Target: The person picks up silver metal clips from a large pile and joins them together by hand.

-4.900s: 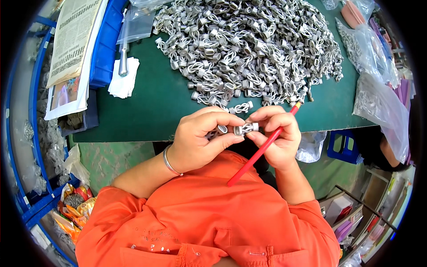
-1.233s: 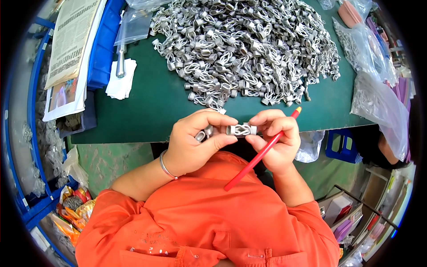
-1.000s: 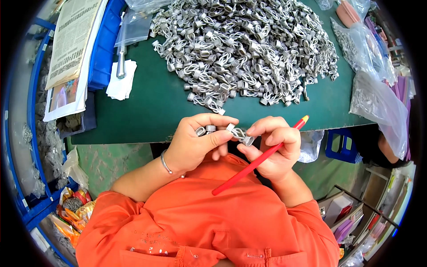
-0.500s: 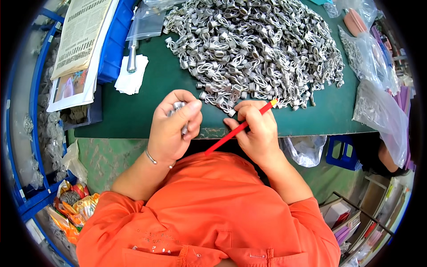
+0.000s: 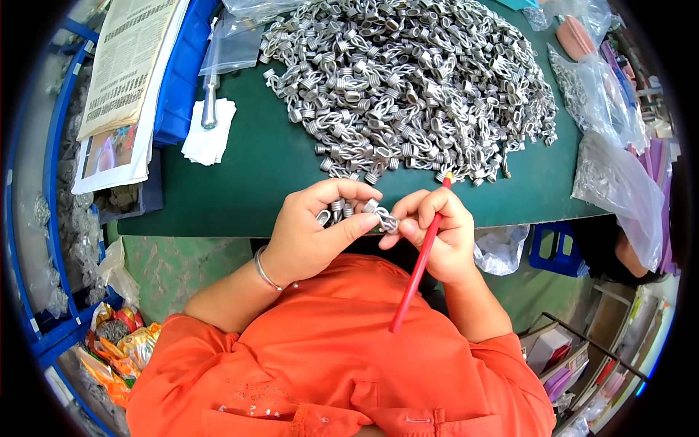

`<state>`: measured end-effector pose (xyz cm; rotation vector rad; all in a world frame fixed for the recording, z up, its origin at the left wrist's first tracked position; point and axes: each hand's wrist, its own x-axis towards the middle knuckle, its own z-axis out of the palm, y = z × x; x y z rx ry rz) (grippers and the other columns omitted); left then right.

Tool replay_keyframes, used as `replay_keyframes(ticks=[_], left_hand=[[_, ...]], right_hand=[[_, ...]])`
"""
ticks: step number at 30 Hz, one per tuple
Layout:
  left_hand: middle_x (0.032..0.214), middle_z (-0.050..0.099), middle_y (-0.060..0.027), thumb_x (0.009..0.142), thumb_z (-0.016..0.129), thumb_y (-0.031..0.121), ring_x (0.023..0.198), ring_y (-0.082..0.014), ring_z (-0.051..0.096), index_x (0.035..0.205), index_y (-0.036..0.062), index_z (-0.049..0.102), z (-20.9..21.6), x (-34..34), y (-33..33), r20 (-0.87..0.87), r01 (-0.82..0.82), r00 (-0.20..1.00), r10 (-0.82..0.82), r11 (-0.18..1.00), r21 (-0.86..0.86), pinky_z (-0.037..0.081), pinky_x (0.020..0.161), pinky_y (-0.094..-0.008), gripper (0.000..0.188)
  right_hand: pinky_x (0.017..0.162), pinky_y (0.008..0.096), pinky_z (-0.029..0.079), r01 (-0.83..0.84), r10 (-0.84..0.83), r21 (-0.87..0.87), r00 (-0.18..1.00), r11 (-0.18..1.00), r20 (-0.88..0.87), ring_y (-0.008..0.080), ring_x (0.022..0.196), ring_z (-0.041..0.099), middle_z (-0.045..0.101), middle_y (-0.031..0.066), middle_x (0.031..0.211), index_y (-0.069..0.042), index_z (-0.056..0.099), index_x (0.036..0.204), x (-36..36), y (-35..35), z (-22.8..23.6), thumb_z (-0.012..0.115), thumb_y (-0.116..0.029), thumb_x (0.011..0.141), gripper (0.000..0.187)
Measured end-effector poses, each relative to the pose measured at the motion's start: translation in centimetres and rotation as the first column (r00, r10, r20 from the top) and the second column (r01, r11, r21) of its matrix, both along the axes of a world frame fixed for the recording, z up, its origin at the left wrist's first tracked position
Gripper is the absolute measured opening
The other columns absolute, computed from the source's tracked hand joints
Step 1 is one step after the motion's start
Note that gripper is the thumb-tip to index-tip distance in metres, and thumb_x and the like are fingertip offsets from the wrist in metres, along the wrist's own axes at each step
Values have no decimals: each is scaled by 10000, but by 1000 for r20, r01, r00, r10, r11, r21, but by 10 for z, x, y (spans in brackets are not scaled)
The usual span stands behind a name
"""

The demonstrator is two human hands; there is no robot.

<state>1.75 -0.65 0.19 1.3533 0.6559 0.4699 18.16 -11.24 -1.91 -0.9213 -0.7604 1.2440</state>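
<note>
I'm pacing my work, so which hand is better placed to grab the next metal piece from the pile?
Probably the right hand: it holds a red pencil and touches one metal piece, while the left hand cradles several other pieces.

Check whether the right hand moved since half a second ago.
Yes: the right hand drew back from the silvery pile, toward the table's near edge.

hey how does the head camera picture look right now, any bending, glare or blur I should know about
In the head view, corners go black and the blue shelf post at left bows outward; in the head view, highlights glint on the metal handle and the clear plastic bag; in the head view, the red pencil looks fairly sharp, but the pinched metal piece's finer detail is too small to judge.
</note>
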Motion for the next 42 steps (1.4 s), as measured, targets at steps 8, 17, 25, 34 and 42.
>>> replay_keyframes(ticks=[8,17,25,34,42], left_hand=[[782,600,-68,689,696,-26,662,-124,545,910,17,631,6,15,-9,165,85,970,-178,885,457,421,584,-225,234],[786,594,-43,794,628,21,548,-46,476,1007,-20,601,-2,23,-23,78,89,995,-60,894,-440,362,448,-176,219],[791,594,-59,762,643,-28,556,-48,491,971,-21,598,1,22,-29,125,42,992,-29,994,-102,380,459,-174,214],[757,602,-64,686,695,-22,627,-130,574,889,27,633,7,30,-32,186,21,974,-128,873,488,448,559,-231,218],[782,600,-11,785,633,22,619,-43,512,981,-8,620,6,24,-29,49,26,999,-21,994,-103,431,536,-193,199]], right_hand=[[732,313,530,124,-127,189,992,974,7,228,888,602,515,173,975,-41,386,766,7,-11,-12,585,138,746,268],[658,260,487,296,-446,407,825,864,347,150,727,560,550,172,934,-75,358,872,10,-27,3,707,92,662,440],[701,282,513,315,-456,411,834,855,310,191,796,594,547,201,960,-49,362,870,11,-34,-3,670,115,683,395],[731,265,500,253,-331,259,886,932,326,154,818,583,552,200,1004,-42,374,859,6,-35,-11,613,118,738,312],[669,254,497,324,-443,366,840,872,313,139,747,565,530,171,946,-54,354,871,8,-32,-7,673,106,687,401]])
